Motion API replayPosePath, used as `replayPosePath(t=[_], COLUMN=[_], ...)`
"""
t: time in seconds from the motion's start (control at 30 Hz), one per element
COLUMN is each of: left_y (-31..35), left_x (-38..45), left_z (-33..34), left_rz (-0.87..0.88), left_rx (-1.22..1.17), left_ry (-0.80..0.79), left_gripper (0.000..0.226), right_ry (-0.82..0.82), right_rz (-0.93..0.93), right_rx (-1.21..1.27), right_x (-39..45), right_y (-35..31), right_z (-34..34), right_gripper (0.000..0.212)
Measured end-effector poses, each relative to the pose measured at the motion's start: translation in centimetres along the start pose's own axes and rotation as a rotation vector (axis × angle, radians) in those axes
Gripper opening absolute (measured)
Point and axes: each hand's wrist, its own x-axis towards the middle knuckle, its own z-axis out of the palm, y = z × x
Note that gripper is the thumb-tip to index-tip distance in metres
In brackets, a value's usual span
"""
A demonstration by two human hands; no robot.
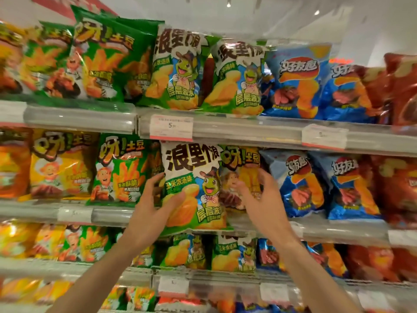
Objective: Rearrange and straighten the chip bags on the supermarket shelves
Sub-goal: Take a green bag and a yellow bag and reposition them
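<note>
A white-and-green chip bag with a cartoon turtle (191, 166) stands at the front of the second shelf, tilted slightly and hanging over the shelf rail. My left hand (153, 206) grips its left edge, with the thumb on the front and the fingers round the side. Behind it on the right sits a yellow chip bag (244, 159), partly hidden. My right hand (261, 199) hovers in front of that yellow bag with loosely curved fingers spread apart. No grip on it shows.
Green chip bags (121, 170) stand left of the turtle bag and blue ones (300, 184) to its right. The top shelf holds two matching turtle bags (176, 68). Clear shelf rails carry price tags (171, 127). More bags fill the lower shelves.
</note>
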Motion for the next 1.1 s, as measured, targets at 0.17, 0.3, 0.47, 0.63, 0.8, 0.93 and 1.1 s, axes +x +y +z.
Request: replayPosePath(t=[0.17, 0.3, 0.47, 0.63, 0.8, 0.93, 1.1], left_y=[0.0, 0.7, 1.1, 0.8, 0.9, 0.9, 0.8], left_x=[-0.6, -0.8, -1.0, -0.7, -1.0, -1.2, -1.5], left_z=[-0.7, -1.1, -2.3, -3.7, -4.4, -4.3, -2.8], left_rz=[-0.009, 0.037, 0.064, 0.078, 0.068, 0.067, 0.087], left_rx=[0.051, 0.075, 0.117, 0.141, 0.14, 0.161, 0.133], left_ry=[0.056, 0.075, 0.084, 0.106, 0.136, 0.15, 0.158], left_gripper=[0.075, 0.069, 0.068, 0.069, 0.072, 0.07, 0.066], right_ry=[-0.083, -0.101, -0.036, -0.086, -0.176, -0.234, -0.193], right_rz=[0.101, 0.163, 0.152, 0.176, 0.174, 0.136, 0.057], right_rx=[-0.26, -0.326, -0.349, -0.233, -0.02, 0.019, -0.075], right_x=[1.7, 2.3, 2.5, 4.1, 5.3, 4.5, 2.9], right_y=[2.2, 1.7, 0.9, 0.6, -0.9, -1.6, -1.9], right_z=[1.1, 2.9, 4.1, 3.2, 2.4, 1.9, 0.0], right_gripper=[0.102, 0.117, 0.112, 0.102, 0.104, 0.103, 0.104])
